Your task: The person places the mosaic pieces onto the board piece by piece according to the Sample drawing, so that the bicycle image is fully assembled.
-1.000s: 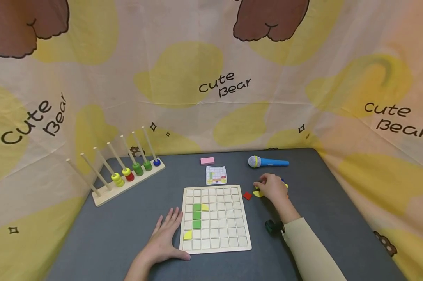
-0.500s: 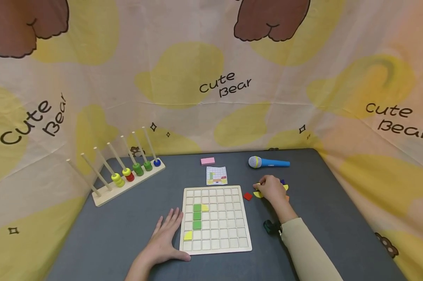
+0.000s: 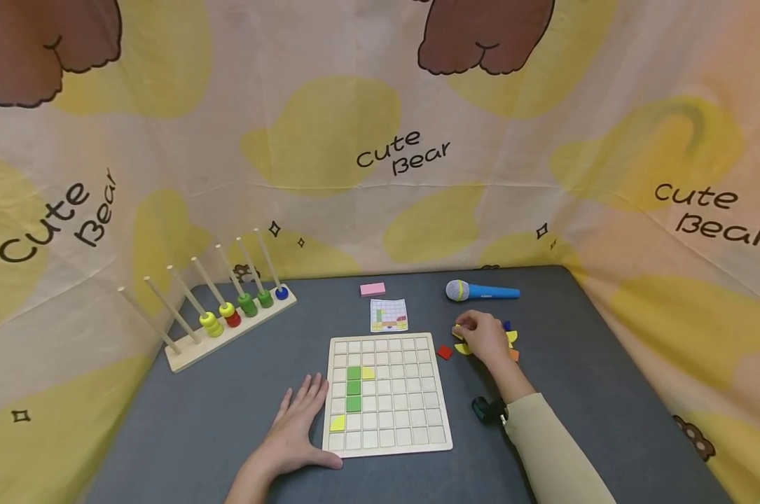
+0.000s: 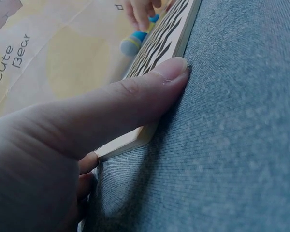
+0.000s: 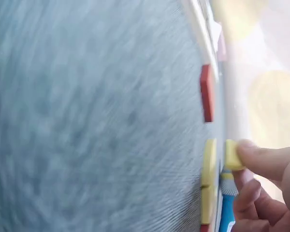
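A light wooden grid board (image 3: 405, 413) lies on the grey table. It carries several green tiles (image 3: 354, 388) in a column and two yellow tiles, one at the upper right of the column and one at lower left. My left hand (image 3: 296, 428) rests at the board's near left corner, fingers fairly straight along its left side, thumb against the near edge (image 4: 130, 94). To the right of the board, my right hand (image 3: 488, 337) pinches a small yellow tile (image 5: 233, 155) between thumb and fingers, above other loose tiles. A red tile (image 3: 445, 352) lies between the board and that hand.
Behind the board lie a pattern card (image 3: 389, 315) and a pink block (image 3: 372, 289). A blue toy microphone (image 3: 489, 291) is at the back right. A peg rack (image 3: 228, 329) with coloured beads stands at left. More tiles (image 3: 512, 336) lie partly behind the right hand.
My right hand has shifted slightly left over the loose tiles, and a yellow tile now shows at its fingertips. The left hand and the board stay in place.
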The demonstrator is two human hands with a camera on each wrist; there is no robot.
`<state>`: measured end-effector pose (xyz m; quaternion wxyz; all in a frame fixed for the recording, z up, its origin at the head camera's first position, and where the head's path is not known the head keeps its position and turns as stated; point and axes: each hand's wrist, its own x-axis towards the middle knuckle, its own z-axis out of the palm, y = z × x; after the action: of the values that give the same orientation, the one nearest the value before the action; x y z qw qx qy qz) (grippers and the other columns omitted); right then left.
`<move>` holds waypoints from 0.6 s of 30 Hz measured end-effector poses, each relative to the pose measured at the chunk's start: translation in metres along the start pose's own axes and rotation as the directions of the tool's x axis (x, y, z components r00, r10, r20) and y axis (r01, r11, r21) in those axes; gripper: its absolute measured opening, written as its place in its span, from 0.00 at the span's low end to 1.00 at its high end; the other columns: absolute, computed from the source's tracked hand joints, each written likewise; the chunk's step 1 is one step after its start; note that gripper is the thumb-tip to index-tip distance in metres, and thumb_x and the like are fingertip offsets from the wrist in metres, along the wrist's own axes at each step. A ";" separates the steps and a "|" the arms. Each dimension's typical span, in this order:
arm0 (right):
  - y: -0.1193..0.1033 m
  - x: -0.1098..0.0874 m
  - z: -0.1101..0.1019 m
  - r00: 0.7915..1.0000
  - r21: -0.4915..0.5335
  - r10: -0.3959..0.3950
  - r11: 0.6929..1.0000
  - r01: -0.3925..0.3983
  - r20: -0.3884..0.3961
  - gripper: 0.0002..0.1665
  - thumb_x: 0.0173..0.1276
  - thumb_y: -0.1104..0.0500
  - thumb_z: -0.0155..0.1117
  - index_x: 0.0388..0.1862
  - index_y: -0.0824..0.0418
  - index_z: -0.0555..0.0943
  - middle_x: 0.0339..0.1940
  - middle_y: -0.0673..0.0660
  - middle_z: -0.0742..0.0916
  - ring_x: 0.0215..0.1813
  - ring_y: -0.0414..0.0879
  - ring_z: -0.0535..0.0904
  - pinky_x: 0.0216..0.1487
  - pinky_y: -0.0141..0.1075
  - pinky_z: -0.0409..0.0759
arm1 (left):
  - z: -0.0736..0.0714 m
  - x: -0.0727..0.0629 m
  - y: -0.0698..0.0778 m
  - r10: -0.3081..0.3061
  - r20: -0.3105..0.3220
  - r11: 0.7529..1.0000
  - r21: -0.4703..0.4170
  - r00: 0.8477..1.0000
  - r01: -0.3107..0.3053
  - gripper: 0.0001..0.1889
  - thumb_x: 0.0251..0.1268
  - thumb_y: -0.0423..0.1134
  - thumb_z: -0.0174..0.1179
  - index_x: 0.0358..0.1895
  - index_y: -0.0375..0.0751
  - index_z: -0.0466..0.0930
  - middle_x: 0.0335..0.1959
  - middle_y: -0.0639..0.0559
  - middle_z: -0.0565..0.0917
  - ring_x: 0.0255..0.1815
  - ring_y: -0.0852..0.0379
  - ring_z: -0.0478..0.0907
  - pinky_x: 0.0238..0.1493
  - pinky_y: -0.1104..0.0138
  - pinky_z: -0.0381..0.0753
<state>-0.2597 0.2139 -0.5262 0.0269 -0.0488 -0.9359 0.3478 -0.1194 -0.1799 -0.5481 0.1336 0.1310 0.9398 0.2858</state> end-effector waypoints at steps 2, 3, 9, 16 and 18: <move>-0.002 -0.002 0.000 1.000 0.066 -0.017 0.998 0.019 -0.019 0.14 0.66 0.54 0.73 0.46 0.60 0.87 0.36 0.56 0.90 0.36 0.49 0.82 0.33 0.34 0.78 | 0.000 0.000 0.000 0.001 -0.001 1.000 0.000 1.000 -0.001 0.76 0.25 0.73 0.78 0.82 0.43 0.50 0.84 0.45 0.46 0.85 0.45 0.38 0.79 0.42 0.32; -0.003 -0.003 0.000 0.999 0.097 -0.028 0.995 0.030 -0.021 0.14 0.66 0.55 0.73 0.46 0.61 0.87 0.36 0.57 0.90 0.36 0.49 0.82 0.33 0.34 0.79 | 0.000 0.000 0.000 0.001 -0.001 1.000 -0.001 1.000 -0.001 0.76 0.25 0.73 0.78 0.82 0.43 0.50 0.84 0.45 0.46 0.85 0.45 0.38 0.79 0.41 0.32; -0.017 -0.017 -0.002 0.998 0.181 -0.054 0.982 0.047 0.034 0.08 0.67 0.54 0.72 0.41 0.56 0.87 0.39 0.56 0.87 0.40 0.50 0.78 0.36 0.35 0.77 | 0.000 0.000 0.000 -0.002 0.002 1.000 0.001 1.000 0.002 0.75 0.25 0.74 0.78 0.82 0.43 0.49 0.84 0.45 0.46 0.85 0.45 0.37 0.79 0.41 0.32; -0.039 -0.035 0.003 0.997 0.261 -0.067 0.964 0.053 0.045 0.10 0.66 0.54 0.73 0.43 0.56 0.87 0.34 0.53 0.88 0.34 0.48 0.77 0.32 0.35 0.78 | 0.000 0.000 0.001 -0.010 0.006 1.000 -0.007 1.000 0.010 0.76 0.25 0.73 0.78 0.82 0.43 0.50 0.84 0.45 0.46 0.85 0.44 0.37 0.79 0.41 0.32; -0.045 -0.041 0.007 0.997 0.280 -0.064 0.959 0.047 0.052 0.10 0.65 0.54 0.74 0.42 0.58 0.88 0.31 0.53 0.87 0.31 0.47 0.77 0.29 0.34 0.78 | 0.000 0.000 0.001 -0.011 0.005 1.000 -0.003 1.000 0.011 0.76 0.25 0.74 0.78 0.82 0.43 0.50 0.84 0.45 0.46 0.85 0.45 0.37 0.79 0.41 0.32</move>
<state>-0.2232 0.1711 -0.5024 0.0149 -0.0077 -0.8792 0.4762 -0.1194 -0.1787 -0.5476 0.1377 0.1266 0.9397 0.2863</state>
